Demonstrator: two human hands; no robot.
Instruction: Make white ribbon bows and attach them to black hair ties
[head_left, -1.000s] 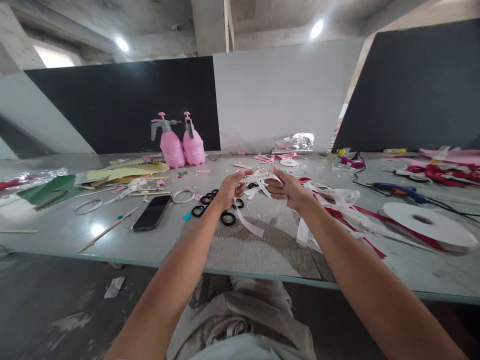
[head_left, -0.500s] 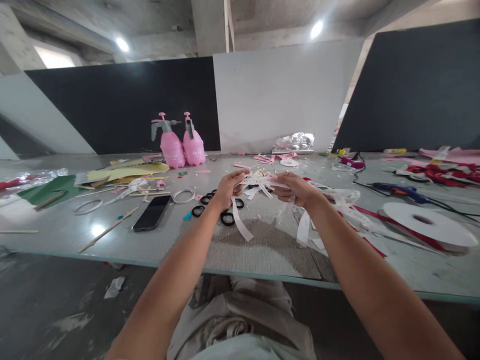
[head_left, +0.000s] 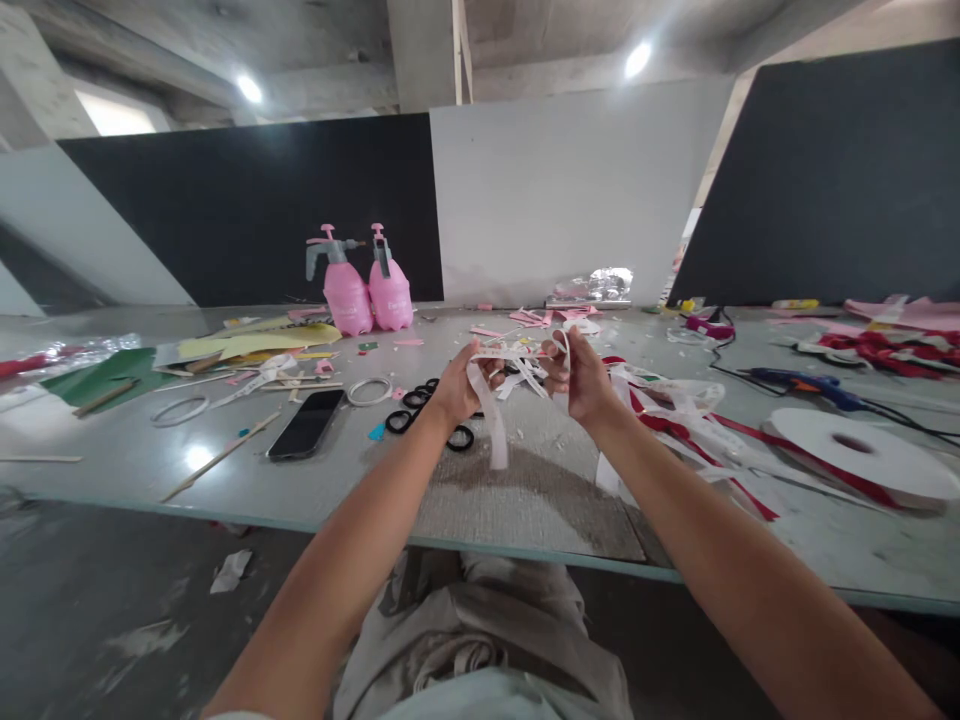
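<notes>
Above the middle of the bench (head_left: 525,495), the left hand (head_left: 459,388) and right hand (head_left: 583,380) each have a closed grip on the white ribbon bow (head_left: 517,356), one tail dangling. Pinching firmly at its centre should, I reckon, keep the loops even.

left arm bare, stretched forward | bare left hand (head_left: 459,388) fingers pinched closed | right arm bare, stretched forward | bare right hand (head_left: 579,380) fingertips pinched closed | hands near, level, not touching

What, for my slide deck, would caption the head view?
Left hand and right hand hold white ribbon above a table with black rings, phone, pink spray bottles.
</notes>
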